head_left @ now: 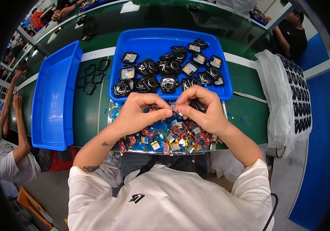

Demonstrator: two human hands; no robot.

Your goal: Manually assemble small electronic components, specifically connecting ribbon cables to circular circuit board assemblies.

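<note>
We see our left hand (138, 113) and right hand (203, 109) meeting over the near edge of the green bench (91, 111), fingertips almost touching. The fingers of both hands are pressed together, pinching a small part (173, 109) between them; it is too small to tell its kind. The right hand also seems to hold a dark tool (199, 104) tucked under its fingers.

Directly below the hands lies a shallow tray (113, 111) crowded with small red, blue and silver components (172, 136), reaching right to the near rim of the bench. Just beyond the hands, touching that tray's far side, sits a blue bin (161, 42) holding black watch casings (161, 75); its near wall stands close against our knuckles, so there is little room to move farther that way.

To the left, a long blue tray (53, 100) runs from far to near, overhanging the near edge of the bench. Between it and the blue bin a strip of bare bench carries a few black frames (91, 77), with open room near them. On the right, open bench lies between the blue bin and a stack of white sheets (278, 104) with a sheet of black parts (299, 96) on top, at the bench's right edge.

Another person's arms (12, 119) reach up at the far left, well apart from our hands
</note>
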